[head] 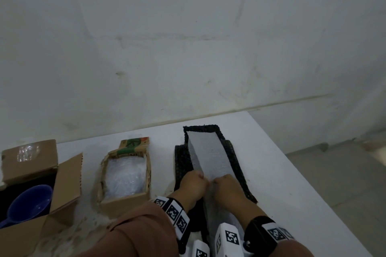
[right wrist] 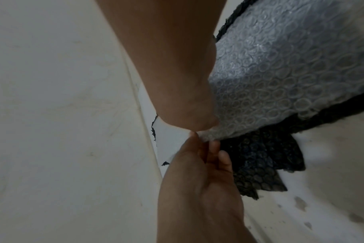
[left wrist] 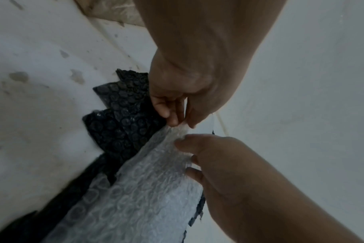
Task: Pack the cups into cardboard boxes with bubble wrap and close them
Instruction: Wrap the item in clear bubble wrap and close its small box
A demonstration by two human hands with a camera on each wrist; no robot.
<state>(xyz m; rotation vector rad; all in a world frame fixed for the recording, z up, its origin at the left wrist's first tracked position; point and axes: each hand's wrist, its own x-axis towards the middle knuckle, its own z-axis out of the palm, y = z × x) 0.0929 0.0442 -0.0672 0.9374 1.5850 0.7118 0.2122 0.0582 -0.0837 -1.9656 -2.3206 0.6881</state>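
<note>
Both hands meet knuckle to knuckle low over the white table (head: 282,173). The left hand (head: 193,183) and right hand (head: 227,186) each pinch the clear bubble wrap strip (head: 208,152), fingers curled on its surface. The strip runs lengthwise away from the person, lying on black bubble wrap (head: 183,165). Further left sit a wrap-lined box (head: 125,200) and an open box (head: 66,179) holding a blue cup (head: 31,202).

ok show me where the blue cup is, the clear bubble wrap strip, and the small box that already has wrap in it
blue cup (head: 31,200): head view, on its inner wall.
clear bubble wrap strip (head: 208,154): head view, on its flat far half.
small box (head: 125,200): head view, on its near cardboard wall.
</note>
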